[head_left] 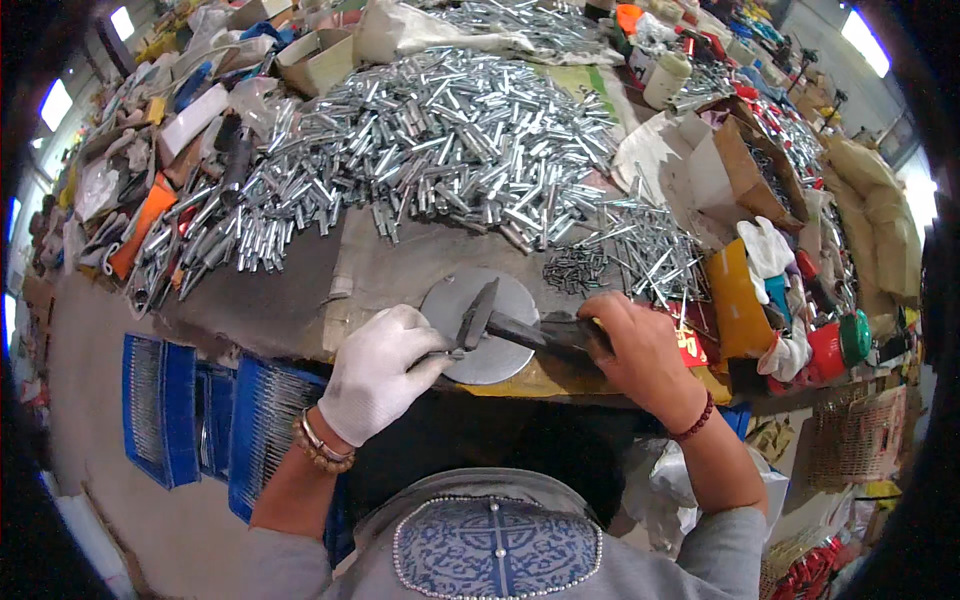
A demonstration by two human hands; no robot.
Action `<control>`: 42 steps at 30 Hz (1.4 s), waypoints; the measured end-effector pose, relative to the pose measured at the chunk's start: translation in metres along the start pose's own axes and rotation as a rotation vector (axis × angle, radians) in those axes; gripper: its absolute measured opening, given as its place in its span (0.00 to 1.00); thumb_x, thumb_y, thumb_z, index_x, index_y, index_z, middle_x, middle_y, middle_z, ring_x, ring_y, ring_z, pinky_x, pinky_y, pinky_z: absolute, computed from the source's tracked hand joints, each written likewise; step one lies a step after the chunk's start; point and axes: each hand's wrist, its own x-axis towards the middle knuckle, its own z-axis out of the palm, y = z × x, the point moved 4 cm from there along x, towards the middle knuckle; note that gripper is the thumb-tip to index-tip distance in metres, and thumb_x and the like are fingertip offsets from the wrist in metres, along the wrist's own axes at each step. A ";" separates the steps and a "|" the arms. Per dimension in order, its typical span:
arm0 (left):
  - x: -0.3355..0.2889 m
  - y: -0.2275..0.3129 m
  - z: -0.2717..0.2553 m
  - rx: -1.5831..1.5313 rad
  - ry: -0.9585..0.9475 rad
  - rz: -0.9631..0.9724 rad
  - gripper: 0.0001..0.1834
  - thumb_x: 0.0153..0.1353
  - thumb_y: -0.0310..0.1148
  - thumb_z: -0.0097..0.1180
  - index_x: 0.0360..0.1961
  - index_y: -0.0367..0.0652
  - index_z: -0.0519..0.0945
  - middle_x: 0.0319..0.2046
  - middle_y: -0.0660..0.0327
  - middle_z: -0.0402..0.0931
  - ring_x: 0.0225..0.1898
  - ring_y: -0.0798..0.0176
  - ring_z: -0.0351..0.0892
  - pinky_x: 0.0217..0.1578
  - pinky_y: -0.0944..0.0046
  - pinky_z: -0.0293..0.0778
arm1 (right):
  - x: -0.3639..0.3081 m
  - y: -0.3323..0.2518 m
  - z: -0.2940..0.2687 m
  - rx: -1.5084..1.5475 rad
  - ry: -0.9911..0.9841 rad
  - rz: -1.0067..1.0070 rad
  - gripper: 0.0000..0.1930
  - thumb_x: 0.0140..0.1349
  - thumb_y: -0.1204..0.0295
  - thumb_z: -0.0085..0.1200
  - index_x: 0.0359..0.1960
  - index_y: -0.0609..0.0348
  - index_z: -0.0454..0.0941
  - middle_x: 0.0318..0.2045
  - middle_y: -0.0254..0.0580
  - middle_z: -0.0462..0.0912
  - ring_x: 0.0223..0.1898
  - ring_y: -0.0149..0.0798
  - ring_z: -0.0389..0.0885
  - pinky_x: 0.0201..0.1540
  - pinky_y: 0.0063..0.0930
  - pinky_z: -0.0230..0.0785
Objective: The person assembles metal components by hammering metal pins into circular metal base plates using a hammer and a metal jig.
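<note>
My left hand (385, 365), in a white knitted glove, is closed in a pinch at the left edge of a round grey metal plate (500, 368). A small metal pin (455, 354) pokes out from its fingertips. My bare right hand (640, 350) is wrapped round the dark handle of a hammer (480, 312). The hammer's head hangs over the plate, just right of the gloved fingers; I cannot tell whether it touches anything. Beyond the plate lie a heap of short dark pins (575, 268) and thin long silvery pins (655, 255).
A big heap of shiny metal tubes (450, 140) covers the table's far side. To the right are an open cardboard box (745, 170), a yellow box (738, 300) and a red jar with a green lid (835, 345). Blue crates (160, 410) filled with metal pieces stand lower left.
</note>
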 end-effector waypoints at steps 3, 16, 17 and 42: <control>0.000 0.002 0.001 -0.002 0.006 0.011 0.09 0.53 0.27 0.73 0.36 0.39 0.86 0.36 0.55 0.81 0.41 0.49 0.82 0.44 0.52 0.77 | -0.006 0.015 0.003 0.229 0.246 0.197 0.23 0.54 0.87 0.64 0.52 0.57 0.78 0.41 0.49 0.86 0.43 0.56 0.88 0.45 0.39 0.81; -0.013 -0.002 0.007 -0.020 0.066 -0.085 0.10 0.53 0.27 0.74 0.37 0.42 0.88 0.37 0.56 0.81 0.42 0.50 0.82 0.45 0.53 0.77 | -0.009 -0.026 -0.005 0.237 0.253 0.151 0.16 0.56 0.86 0.60 0.46 0.59 0.87 0.41 0.44 0.85 0.39 0.46 0.87 0.42 0.38 0.80; -0.012 -0.001 0.008 -0.020 0.068 -0.077 0.09 0.53 0.26 0.74 0.37 0.41 0.88 0.37 0.56 0.81 0.42 0.50 0.82 0.45 0.54 0.77 | -0.010 -0.037 0.005 0.237 0.173 0.142 0.17 0.54 0.85 0.60 0.45 0.57 0.87 0.40 0.44 0.84 0.39 0.49 0.86 0.42 0.39 0.80; -0.017 -0.001 0.017 0.017 0.133 -0.048 0.11 0.50 0.25 0.74 0.37 0.43 0.90 0.35 0.57 0.81 0.39 0.51 0.83 0.41 0.54 0.78 | 0.019 -0.075 0.039 0.148 0.064 -0.074 0.11 0.54 0.76 0.60 0.41 0.56 0.82 0.36 0.40 0.76 0.40 0.45 0.82 0.39 0.39 0.79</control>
